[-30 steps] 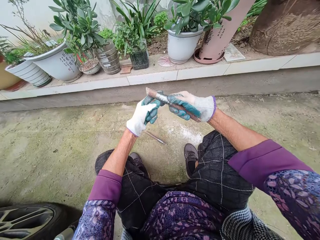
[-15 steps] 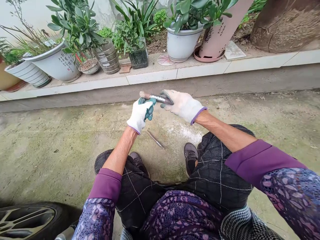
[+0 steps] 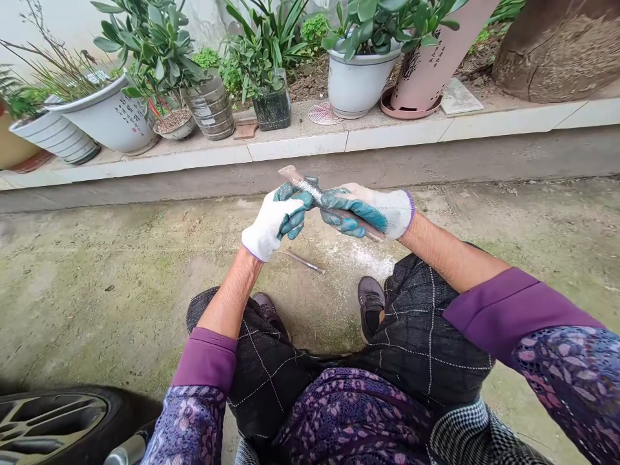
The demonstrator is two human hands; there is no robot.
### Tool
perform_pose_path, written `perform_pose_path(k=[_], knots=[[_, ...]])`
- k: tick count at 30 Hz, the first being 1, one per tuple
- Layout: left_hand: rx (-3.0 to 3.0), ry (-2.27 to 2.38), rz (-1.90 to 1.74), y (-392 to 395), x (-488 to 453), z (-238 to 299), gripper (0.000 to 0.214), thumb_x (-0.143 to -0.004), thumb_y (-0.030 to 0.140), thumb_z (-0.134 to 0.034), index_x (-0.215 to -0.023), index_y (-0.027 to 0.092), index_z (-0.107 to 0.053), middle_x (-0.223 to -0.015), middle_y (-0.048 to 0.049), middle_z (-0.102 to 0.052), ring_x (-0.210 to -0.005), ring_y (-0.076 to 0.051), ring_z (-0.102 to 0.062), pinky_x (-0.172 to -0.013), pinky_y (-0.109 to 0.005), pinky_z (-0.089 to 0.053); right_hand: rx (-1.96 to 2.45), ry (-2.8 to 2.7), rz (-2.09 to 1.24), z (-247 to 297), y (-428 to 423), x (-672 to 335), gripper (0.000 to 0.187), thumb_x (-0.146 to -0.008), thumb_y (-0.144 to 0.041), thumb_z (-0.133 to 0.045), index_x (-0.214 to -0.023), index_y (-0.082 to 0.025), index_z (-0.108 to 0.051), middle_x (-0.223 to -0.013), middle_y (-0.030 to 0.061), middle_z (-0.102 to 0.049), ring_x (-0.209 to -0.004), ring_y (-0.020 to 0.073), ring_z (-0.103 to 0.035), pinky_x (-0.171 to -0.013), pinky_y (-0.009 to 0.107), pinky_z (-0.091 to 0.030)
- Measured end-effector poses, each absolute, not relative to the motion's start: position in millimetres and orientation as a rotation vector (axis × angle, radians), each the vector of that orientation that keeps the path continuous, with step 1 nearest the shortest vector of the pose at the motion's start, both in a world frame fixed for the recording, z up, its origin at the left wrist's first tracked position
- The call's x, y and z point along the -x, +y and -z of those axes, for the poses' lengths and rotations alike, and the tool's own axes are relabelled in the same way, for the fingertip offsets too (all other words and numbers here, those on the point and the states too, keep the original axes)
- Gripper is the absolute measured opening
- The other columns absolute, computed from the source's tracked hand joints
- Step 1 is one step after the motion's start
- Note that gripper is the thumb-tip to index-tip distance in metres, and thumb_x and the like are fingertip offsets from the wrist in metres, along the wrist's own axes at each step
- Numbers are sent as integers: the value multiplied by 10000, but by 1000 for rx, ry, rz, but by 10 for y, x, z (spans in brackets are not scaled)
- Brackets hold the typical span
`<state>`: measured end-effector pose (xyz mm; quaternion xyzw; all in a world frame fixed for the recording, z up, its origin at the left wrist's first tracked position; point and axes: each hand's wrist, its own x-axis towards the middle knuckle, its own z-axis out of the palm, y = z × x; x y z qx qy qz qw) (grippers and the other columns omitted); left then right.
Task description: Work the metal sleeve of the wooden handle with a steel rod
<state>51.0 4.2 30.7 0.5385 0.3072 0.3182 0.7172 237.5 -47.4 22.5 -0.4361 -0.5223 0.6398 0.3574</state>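
Both hands wear white gloves with green-coated palms. Held in front of me is a brown stick [image 3: 291, 173], slanting down to the right, with silvery wire [image 3: 310, 189] wound around its upper part. My left hand [image 3: 277, 216] is closed, its fingers curled at the stick beside the winding; whether it also pinches a loose wire end I cannot make out. Just right of the winding, my right hand [image 3: 371, 210] is wrapped round the stick's lower length, palm turned partly up. A thin rod [image 3: 304, 261] lies on the ground below the hands.
White powder [image 3: 368, 258] is scattered on the concrete near my right shoe [image 3: 371, 297]. Ahead runs a tiled ledge [image 3: 298, 147] bearing several potted plants, among them a white pot [image 3: 361, 84] and a pink pot [image 3: 426, 64]. A car wheel [image 3: 53, 423] stands at lower left.
My right hand has rolled so its green palm shows, and the stick has turned, its right end now lower and poking out past the hand. The left hand stays nearly in place.
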Motion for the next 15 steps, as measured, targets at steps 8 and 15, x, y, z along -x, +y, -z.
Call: perform_pose_path(k=[8,15], knots=[[-1189,746,-828,79,-594,-203,317,-681,214,-685,-986,161,-615,-505,99,-465,-330,-30,-290,-332,-193,-273,1617,-1746,-515,-145,-349,-2257,239,-786,-261,-660,-1009,-202,-594,-934,63,-670,-771,185,-610,-624,278,-496],[-1302,676,-622,53,-492,-302,301,-690,270,-718,-955,146,-642,-610,35,-602,-316,-11,-280,-322,-200,-278,1026,-1439,-1676,-236,-571,-2417,284,-893,-484,-575,-879,-205,-524,-566,-85,-388,-379,62,-241,-312,207,-236]])
